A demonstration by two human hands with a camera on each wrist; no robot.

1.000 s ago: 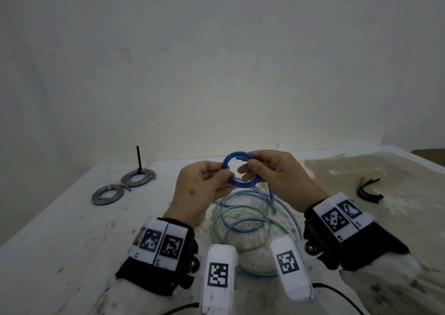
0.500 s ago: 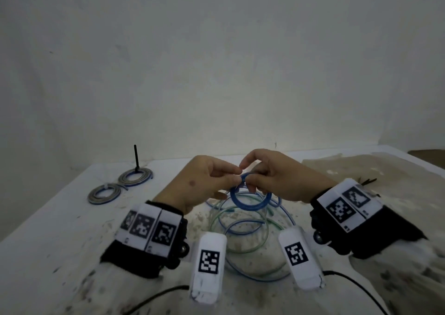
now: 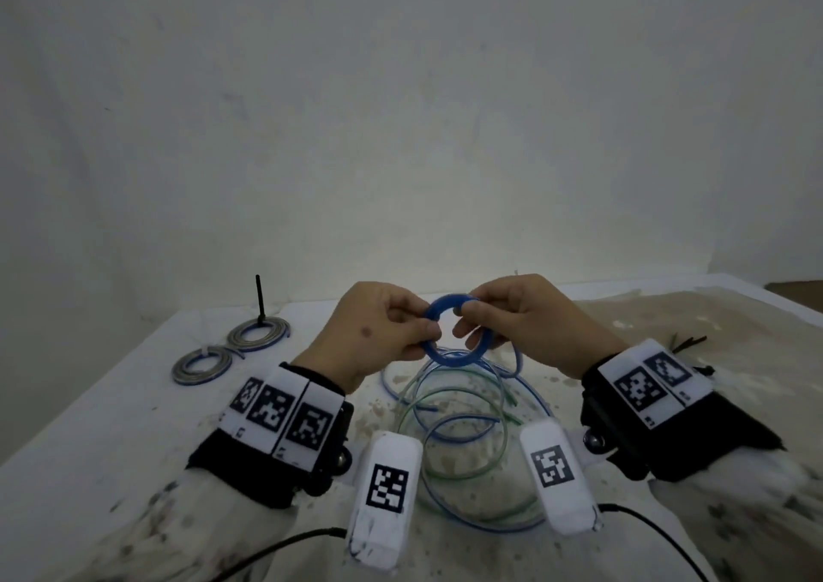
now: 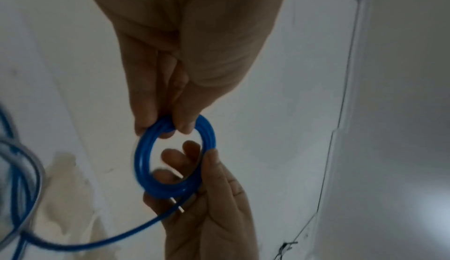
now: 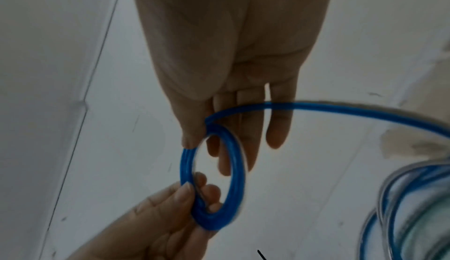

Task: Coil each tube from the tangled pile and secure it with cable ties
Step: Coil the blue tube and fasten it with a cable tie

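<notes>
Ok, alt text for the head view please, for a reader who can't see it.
Left hand and right hand pinch a small blue tube coil above loose blue and green tubes on the white table. Two finished coils lie far left.

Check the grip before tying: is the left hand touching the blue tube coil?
Touching. The left wrist view shows the left hand pinching the blue tube coil at its rim.

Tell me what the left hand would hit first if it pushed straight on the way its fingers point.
Most likely the right hand: the left hand points across the small blue tube coil they both pinch, with only the ring's opening between them. Depth is unclear.
</notes>
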